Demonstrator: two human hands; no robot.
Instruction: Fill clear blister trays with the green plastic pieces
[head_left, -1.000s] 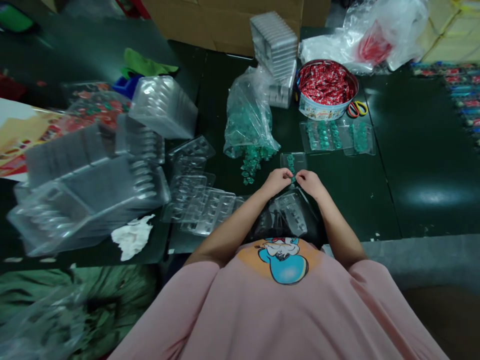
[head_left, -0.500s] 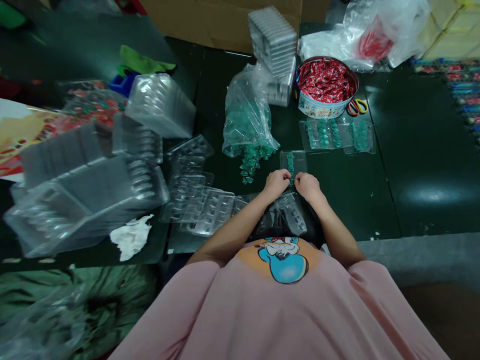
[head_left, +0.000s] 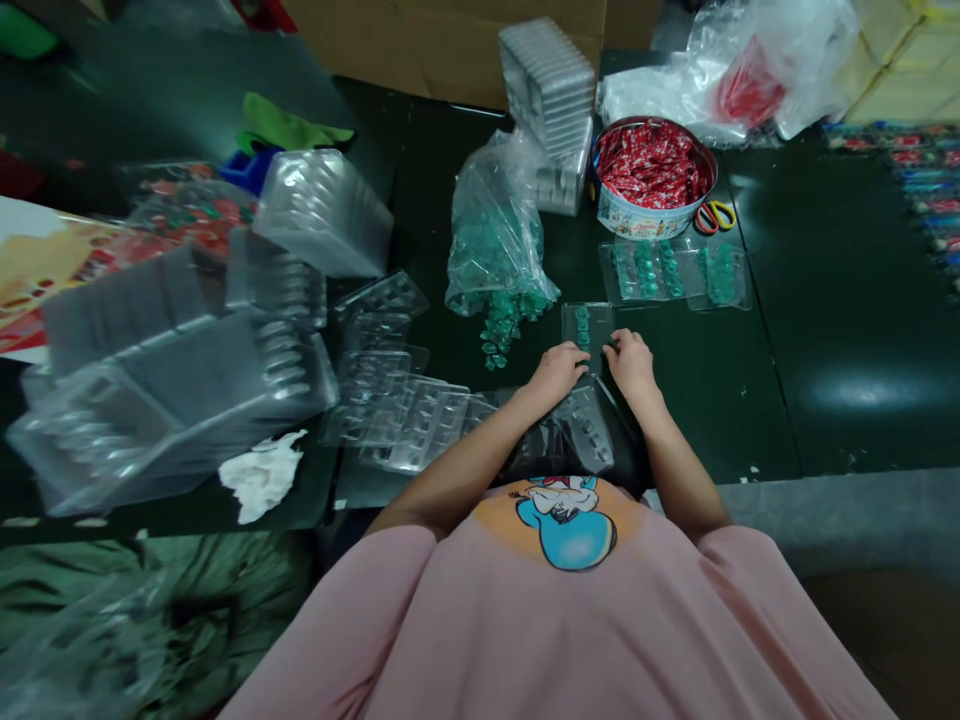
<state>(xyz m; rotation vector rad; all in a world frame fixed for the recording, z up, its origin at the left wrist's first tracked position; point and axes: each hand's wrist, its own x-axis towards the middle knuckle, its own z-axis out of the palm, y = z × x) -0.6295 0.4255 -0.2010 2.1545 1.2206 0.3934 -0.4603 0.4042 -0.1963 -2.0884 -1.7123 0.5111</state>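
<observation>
In the head view, a clear plastic blister tray [head_left: 600, 322] lies on the dark green table, with a column of green pieces [head_left: 583, 325] along its left part. My left hand [head_left: 559, 370] is closed at the tray's near left edge, fingertips by the lowest pieces. At the right edge is my right hand [head_left: 631, 362], its fingers bent and slightly apart, with nothing visible in them. Loose green pieces [head_left: 499, 330] spill from a clear bag [head_left: 495, 220] to the left. Filled trays [head_left: 645, 270] lie beyond my right hand.
Stacked clear trays [head_left: 322, 210] and scattered single trays [head_left: 427, 425] cover the left side. A round tin [head_left: 649, 222] of red packets stands at the back, with scissors [head_left: 715, 215] beside it. More trays [head_left: 547, 90] are piled before a cardboard box [head_left: 450, 45].
My right hand has moved right and slightly away from me, off the green pieces to the tray's right edge. My left hand has shifted slightly right. The tray has barely moved.
</observation>
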